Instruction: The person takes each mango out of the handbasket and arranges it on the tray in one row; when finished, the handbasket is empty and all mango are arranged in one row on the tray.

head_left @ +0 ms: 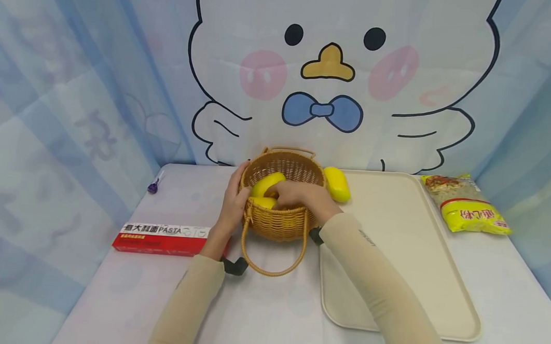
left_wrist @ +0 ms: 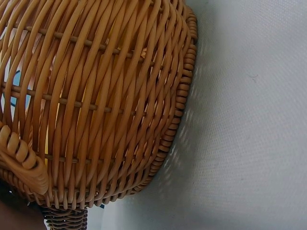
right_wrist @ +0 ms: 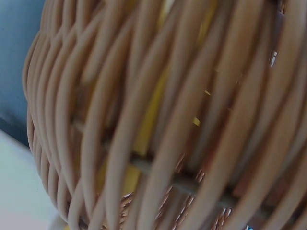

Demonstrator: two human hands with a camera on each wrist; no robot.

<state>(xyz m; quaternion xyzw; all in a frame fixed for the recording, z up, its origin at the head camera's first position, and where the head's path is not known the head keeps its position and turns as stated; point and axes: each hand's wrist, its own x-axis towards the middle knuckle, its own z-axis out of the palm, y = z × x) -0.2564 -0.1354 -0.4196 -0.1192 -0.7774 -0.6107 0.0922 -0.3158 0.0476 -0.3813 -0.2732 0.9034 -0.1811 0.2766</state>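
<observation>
A round wicker basket (head_left: pixel 279 225) stands upright on the table, its front handle hanging down. My left hand (head_left: pixel 233 201) grips its left side, thumb at the rim and fingers along the outer wall. Inside lie smooth yellow fruits: one fruit (head_left: pixel 267 183) behind, another yellow fruit (head_left: pixel 262 202) nearer the front rim. Over the right rim reaches my right hand (head_left: pixel 297 194), its curled fingers at the end of the front fruit; the fingertips are partly hidden. Both wrist views show the basket weave (left_wrist: pixel 96 96) close up, with yellow showing through the gaps (right_wrist: pixel 151 115).
Another yellow fruit (head_left: pixel 337 184) lies right of the basket, at the corner of a beige tray (head_left: pixel 406 262). A noodle bag (head_left: pixel 470 205) lies beyond the tray's right edge. At left are a red and white pasta box (head_left: pixel 159 239) and a wrapped lollipop (head_left: pixel 153 187). A printed curtain hangs behind.
</observation>
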